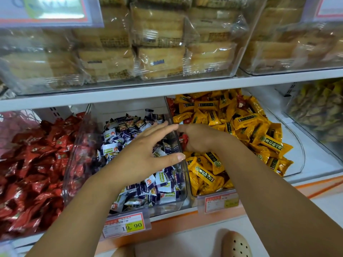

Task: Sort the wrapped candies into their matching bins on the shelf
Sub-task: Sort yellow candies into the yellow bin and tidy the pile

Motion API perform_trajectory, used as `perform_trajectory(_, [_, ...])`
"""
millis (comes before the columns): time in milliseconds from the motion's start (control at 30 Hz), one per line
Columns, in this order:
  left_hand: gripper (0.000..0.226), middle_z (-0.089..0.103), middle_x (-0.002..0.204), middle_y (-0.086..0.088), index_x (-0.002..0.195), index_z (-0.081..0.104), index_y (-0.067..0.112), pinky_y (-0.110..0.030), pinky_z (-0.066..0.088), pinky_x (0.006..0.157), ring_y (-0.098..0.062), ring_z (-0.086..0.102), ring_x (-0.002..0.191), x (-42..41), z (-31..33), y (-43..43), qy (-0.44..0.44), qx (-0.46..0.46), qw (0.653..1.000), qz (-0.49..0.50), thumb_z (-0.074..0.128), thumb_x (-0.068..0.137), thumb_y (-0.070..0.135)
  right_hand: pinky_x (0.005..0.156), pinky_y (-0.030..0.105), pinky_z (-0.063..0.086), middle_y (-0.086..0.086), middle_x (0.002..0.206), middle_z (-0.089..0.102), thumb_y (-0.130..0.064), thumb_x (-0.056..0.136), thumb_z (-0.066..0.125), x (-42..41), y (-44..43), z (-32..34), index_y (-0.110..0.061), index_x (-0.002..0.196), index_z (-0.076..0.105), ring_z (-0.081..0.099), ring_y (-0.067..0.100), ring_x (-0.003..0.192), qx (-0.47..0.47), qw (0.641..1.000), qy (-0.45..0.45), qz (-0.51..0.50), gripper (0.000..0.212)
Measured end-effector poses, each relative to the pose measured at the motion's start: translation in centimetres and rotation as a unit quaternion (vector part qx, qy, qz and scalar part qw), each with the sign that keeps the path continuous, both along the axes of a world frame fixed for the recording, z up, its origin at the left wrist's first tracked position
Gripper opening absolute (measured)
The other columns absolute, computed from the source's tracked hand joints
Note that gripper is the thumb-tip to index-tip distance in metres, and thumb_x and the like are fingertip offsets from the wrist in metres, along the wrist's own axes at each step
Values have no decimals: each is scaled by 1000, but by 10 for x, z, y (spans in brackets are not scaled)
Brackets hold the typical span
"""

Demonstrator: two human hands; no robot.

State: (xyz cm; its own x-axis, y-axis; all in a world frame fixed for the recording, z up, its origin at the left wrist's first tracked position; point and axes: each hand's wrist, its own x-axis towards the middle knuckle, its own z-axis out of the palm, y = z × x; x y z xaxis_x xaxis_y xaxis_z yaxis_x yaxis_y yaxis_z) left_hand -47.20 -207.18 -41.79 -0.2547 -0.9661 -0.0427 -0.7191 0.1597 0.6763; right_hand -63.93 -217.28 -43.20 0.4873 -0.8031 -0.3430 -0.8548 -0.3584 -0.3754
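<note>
Three clear bins sit side by side on the lower shelf. The left bin [72, 153] holds red wrapped candies [33, 164]. The middle bin [182, 182] holds white and purple wrapped candies [163, 180]. The right bin [298, 145] holds yellow wrapped candies [246, 125]. My left hand [146, 151] hovers over the middle bin with fingers spread and straight, holding nothing. My right hand [200, 138] is curled over the near left corner of the yellow bin and grips red wrapped candies [183, 140]. The two hands nearly touch at the divider.
Above, a white shelf edge [167, 89] carries clear bins of packaged pastries [159, 43]. A further bin of greenish yellow packets [319, 112] stands at far right. Price tags [126, 225] hang at the front. A beige perforated shoe [235, 245] shows on the floor below.
</note>
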Motion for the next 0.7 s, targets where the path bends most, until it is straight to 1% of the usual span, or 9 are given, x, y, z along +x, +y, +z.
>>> perform_trajectory(67, [73, 7, 143, 42, 136, 22, 64, -22, 7, 110, 15, -1, 136, 0, 0, 0, 0, 1, 1000, 1, 52, 69, 72, 86, 43, 53, 6, 116, 61, -7, 83, 64, -1, 0, -1, -31, 127, 52, 61, 25, 97, 14, 999, -38, -5, 51])
perform_trajectory(133, [72, 6, 138, 45, 135, 22, 66, -23, 8, 110, 17, 0, 134, 0, 0, 0, 2, 2, 1000, 1, 52, 69, 72, 88, 45, 52, 4, 114, 60, -2, 80, 66, -2, 1, 0, -29, 107, 61, 60, 26, 101, 26, 996, -88, -10, 39])
perform_trajectory(200, [71, 6, 135, 47, 132, 21, 69, -24, 9, 110, 17, 1, 134, 0, 0, 1, 3, 4, 1000, 1, 52, 68, 72, 83, 44, 55, 1, 109, 59, 0, 79, 69, -4, 4, 5, -31, 84, 59, 60, 24, 99, 28, 989, -145, -31, 33])
perform_trajectory(233, [70, 7, 137, 46, 131, 21, 70, -25, 10, 111, 16, 1, 135, 0, 0, 1, 3, 3, 1000, 0, 52, 68, 73, 77, 42, 58, 3, 106, 59, 1, 78, 70, -6, 5, 8, -31, 78, 58, 63, 23, 95, 33, 982, -180, -48, 34])
perform_trajectory(333, [71, 11, 143, 40, 133, 23, 68, -26, 11, 112, 11, 4, 139, 0, 0, 0, 1, -3, 1000, 3, 54, 68, 72, 64, 32, 61, 11, 98, 64, 4, 78, 71, -12, 9, 17, -18, 82, 62, 69, 20, 81, 77, 943, -305, -105, 24])
perform_trajectory(433, [70, 16, 143, 39, 132, 29, 66, -25, 14, 111, 10, 11, 137, -1, 0, 1, 30, -5, 999, 16, 58, 68, 69, 61, 29, 60, 11, 98, 63, 6, 78, 71, -21, 13, 27, -11, 85, 62, 69, 16, 73, 90, 906, -387, -148, 20])
perform_trajectory(533, [66, 30, 139, 34, 132, 40, 57, -27, 21, 111, 6, 21, 134, -6, 0, 1, 62, -46, 996, 51, 58, 69, 66, 60, 28, 59, 13, 100, 63, 4, 79, 71, -32, 18, 37, -11, 84, 61, 70, 21, 76, 105, 873, -445, -172, 19])
perform_trajectory(633, [55, 42, 124, 31, 130, 49, 47, -27, 32, 103, 1, 32, 124, -16, 1, -2, 75, -116, 987, 83, 63, 78, 55, 58, 27, 57, 17, 96, 65, 5, 81, 68, -42, 27, 42, -10, 83, 59, 70, 26, 77, 135, 833, -508, -175, 18])
perform_trajectory(700, [51, 50, 120, 26, 131, 49, 44, -25, 39, 89, -1, 44, 110, -25, 1, -4, 96, -130, 982, 95, 66, 83, 43, 57, 26, 56, 14, 91, 66, 6, 80, 67, -47, 34, 43, -10, 82, 59, 70, 25, 74, 149, 813, -536, -170, 18])
